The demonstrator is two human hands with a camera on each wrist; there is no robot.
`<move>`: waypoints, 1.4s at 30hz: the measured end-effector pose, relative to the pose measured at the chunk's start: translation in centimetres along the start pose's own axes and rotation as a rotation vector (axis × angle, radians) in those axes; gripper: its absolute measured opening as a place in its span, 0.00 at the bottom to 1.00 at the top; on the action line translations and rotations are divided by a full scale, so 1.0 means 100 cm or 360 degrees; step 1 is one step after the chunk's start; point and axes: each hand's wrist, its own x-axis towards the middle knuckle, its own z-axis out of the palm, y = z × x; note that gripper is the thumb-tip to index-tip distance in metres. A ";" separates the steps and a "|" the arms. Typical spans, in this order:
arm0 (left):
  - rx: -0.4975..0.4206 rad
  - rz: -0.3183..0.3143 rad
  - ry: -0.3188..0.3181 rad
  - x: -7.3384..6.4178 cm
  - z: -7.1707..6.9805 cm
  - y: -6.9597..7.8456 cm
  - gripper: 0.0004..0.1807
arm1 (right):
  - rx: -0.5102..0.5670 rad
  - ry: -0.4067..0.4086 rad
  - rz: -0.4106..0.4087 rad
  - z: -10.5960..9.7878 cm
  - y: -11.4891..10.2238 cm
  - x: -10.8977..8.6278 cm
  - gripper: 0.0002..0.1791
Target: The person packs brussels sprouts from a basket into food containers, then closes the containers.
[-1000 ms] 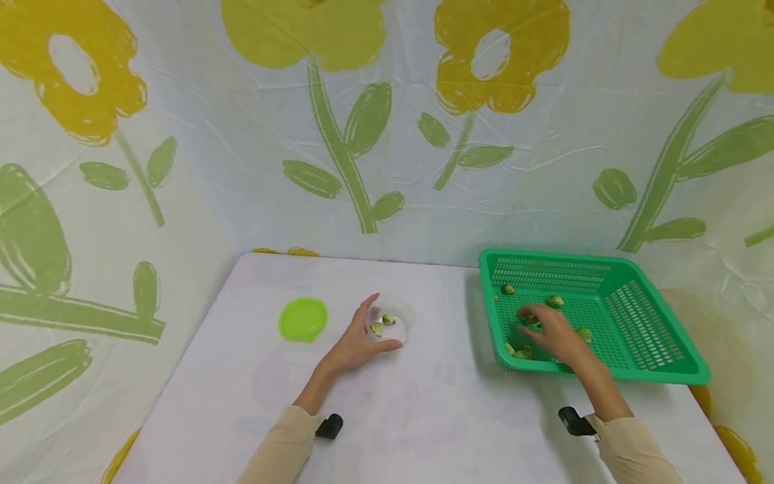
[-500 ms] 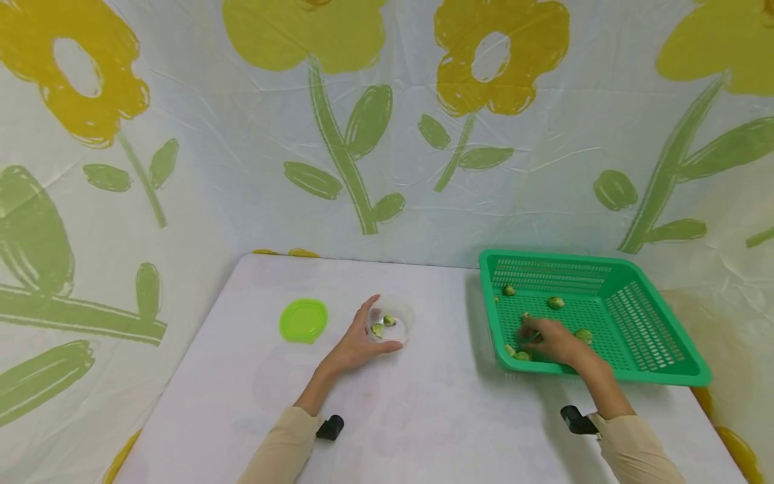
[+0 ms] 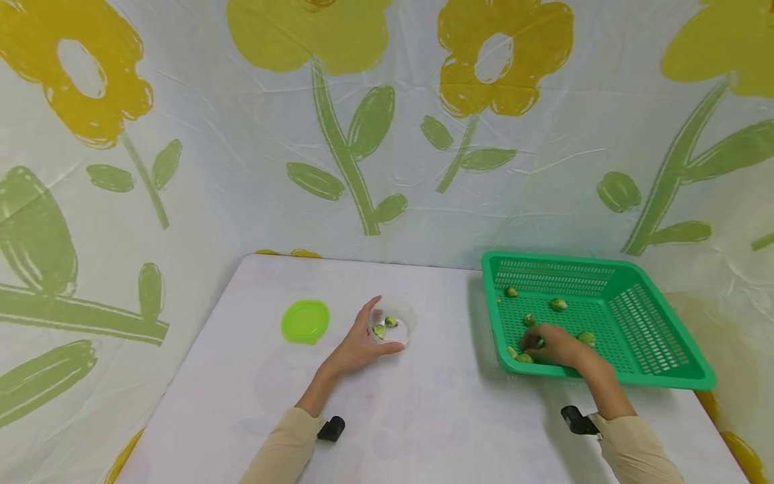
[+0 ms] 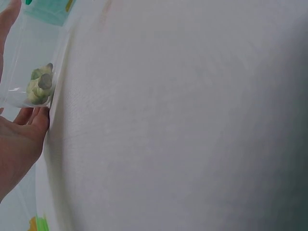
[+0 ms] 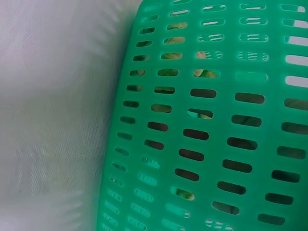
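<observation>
My left hand (image 3: 358, 343) grips a clear round plastic container (image 3: 406, 329) on the table, thumb on the near side and fingers around the far side. Two Brussels sprouts (image 3: 391, 322) lie inside it; the left wrist view shows those sprouts (image 4: 39, 87) through the wall. Inside the green basket (image 3: 641, 383), my right hand (image 3: 555, 345) reaches down with bent fingers among loose sprouts at the near left corner, close to one sprout (image 3: 525, 358). Its fingertips are hidden, so a hold cannot be made out. The right wrist view is filled by the slotted basket wall (image 5: 211, 144).
A lime-green lid (image 3: 305, 321) lies flat on the white table (image 3: 423, 417), left of the container. More sprouts (image 3: 558, 304) are spread over the basket floor. A flower-printed sheet (image 3: 254, 134) hangs behind and beside the table.
My right hand has moved slightly toward the near side of the basket, and a sprout formerly under its fingers is now in plain sight. The left hand keeps its grip on the container.
</observation>
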 end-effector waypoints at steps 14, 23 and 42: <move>-0.0017 0.0017 0.0014 0.000 0.001 -0.001 0.61 | -0.0064 0.0288 -0.0045 0.003 -0.001 -0.001 0.03; -0.0009 0.0011 -0.0008 0.001 0.002 -0.004 0.62 | -0.0034 0.0530 -0.0095 0.010 -0.004 0.003 0.05; 0.0017 -0.0022 -0.0015 0.003 0.000 -0.003 0.63 | -0.0003 0.1157 -0.0223 0.008 -0.026 0.017 0.07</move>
